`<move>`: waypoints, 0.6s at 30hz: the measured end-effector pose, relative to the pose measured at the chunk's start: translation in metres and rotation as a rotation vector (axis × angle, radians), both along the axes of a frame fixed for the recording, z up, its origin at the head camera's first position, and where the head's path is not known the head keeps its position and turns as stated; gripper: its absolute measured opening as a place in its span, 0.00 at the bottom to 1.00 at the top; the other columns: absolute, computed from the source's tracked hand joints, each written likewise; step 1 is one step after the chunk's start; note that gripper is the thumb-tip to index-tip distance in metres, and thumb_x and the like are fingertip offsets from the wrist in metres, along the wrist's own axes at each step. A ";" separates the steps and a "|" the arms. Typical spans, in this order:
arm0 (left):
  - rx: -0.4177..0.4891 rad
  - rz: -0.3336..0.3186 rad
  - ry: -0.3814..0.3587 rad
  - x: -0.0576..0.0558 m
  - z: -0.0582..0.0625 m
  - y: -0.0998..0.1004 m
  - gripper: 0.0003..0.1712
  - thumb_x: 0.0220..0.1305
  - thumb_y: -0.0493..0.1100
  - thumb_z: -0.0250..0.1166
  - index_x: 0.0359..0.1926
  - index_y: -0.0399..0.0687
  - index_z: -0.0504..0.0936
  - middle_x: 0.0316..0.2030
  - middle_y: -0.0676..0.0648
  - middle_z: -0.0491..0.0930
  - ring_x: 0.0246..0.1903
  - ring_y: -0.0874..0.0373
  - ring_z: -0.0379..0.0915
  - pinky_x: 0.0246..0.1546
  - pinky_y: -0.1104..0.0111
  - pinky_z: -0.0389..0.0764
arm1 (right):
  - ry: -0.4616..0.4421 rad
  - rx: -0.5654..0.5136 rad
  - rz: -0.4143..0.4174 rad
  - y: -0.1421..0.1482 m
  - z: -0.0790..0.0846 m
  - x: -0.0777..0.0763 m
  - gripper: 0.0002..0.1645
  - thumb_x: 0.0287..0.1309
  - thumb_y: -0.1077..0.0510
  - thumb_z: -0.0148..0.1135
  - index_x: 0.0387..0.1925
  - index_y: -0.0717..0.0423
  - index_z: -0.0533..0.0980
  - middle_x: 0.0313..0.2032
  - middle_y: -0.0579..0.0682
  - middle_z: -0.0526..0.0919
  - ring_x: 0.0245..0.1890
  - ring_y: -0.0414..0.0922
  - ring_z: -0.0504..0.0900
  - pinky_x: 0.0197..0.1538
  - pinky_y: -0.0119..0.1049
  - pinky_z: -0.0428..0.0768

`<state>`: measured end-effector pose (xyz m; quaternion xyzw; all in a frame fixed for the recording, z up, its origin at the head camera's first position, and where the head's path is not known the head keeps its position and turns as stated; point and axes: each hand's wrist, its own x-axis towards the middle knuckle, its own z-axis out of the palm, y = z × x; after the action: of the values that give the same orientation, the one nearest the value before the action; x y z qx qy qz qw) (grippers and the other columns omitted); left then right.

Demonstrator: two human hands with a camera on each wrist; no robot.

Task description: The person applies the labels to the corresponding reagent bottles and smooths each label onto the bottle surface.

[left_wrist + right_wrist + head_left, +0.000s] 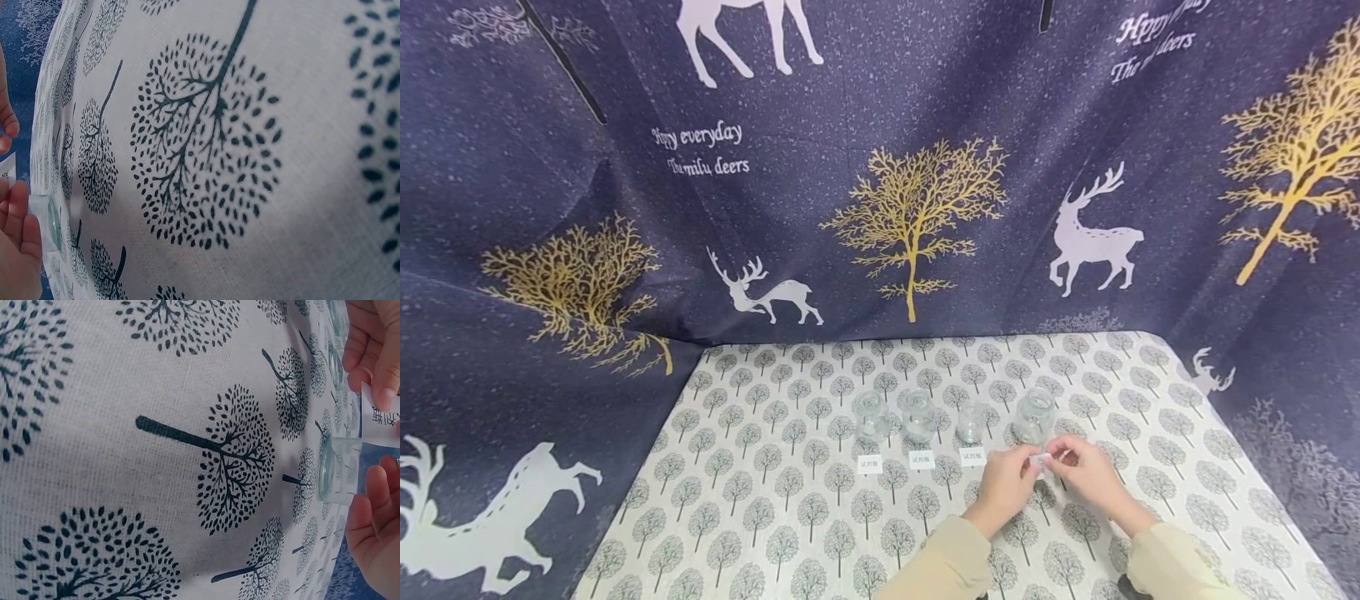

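Note:
A small white paper label [1039,459] with printed dark characters is held between both hands in front of the rightmost glass jar [1035,414]. My left hand [1006,483] pinches the label from the left, its thumb lying on the printed face [378,428] in the right wrist view. From the right, my right hand [1086,473] has its fingertips at the label's other end, thumb and forefinger brought together there. Part of the label is hidden behind the fingers. Behind it in the right wrist view, the jar [340,469] shows clear glass.
Left of that jar stand a smaller glass vessel [972,423] and two more glass jars, one in the middle [919,417] and one leftmost [871,417]. White labels [870,464] lie before these three. A tree-print cloth [752,500] covers the table; a dark blue curtain [850,108] hangs behind.

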<state>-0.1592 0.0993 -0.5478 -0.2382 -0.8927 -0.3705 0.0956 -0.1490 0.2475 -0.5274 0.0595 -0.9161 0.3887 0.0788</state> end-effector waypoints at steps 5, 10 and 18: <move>-0.006 0.009 -0.018 0.000 0.000 0.001 0.13 0.55 0.41 0.59 0.43 0.54 0.78 0.14 0.61 0.67 0.13 0.75 0.53 0.16 0.88 0.57 | 0.056 0.028 0.014 -0.001 0.000 0.002 0.05 0.45 0.63 0.63 0.27 0.53 0.77 0.26 0.46 0.79 0.21 0.28 0.70 0.24 0.26 0.72; -0.011 0.016 -0.008 0.000 -0.003 0.001 0.14 0.53 0.41 0.61 0.44 0.54 0.78 0.15 0.60 0.70 0.13 0.76 0.54 0.17 0.89 0.58 | 0.061 0.039 -0.017 -0.003 0.000 0.002 0.04 0.47 0.64 0.62 0.28 0.55 0.78 0.24 0.46 0.80 0.20 0.29 0.71 0.24 0.26 0.72; 0.001 -0.003 -0.077 -0.001 -0.003 0.002 0.15 0.55 0.42 0.60 0.45 0.55 0.77 0.16 0.60 0.71 0.13 0.76 0.55 0.17 0.89 0.61 | 0.079 0.038 -0.052 -0.004 -0.002 0.003 0.05 0.47 0.61 0.62 0.30 0.55 0.79 0.28 0.50 0.83 0.23 0.28 0.74 0.29 0.26 0.75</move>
<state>-0.1603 0.1016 -0.5510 -0.2253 -0.8951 -0.3798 0.0607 -0.1457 0.2433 -0.5292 0.0525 -0.9208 0.3662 0.1235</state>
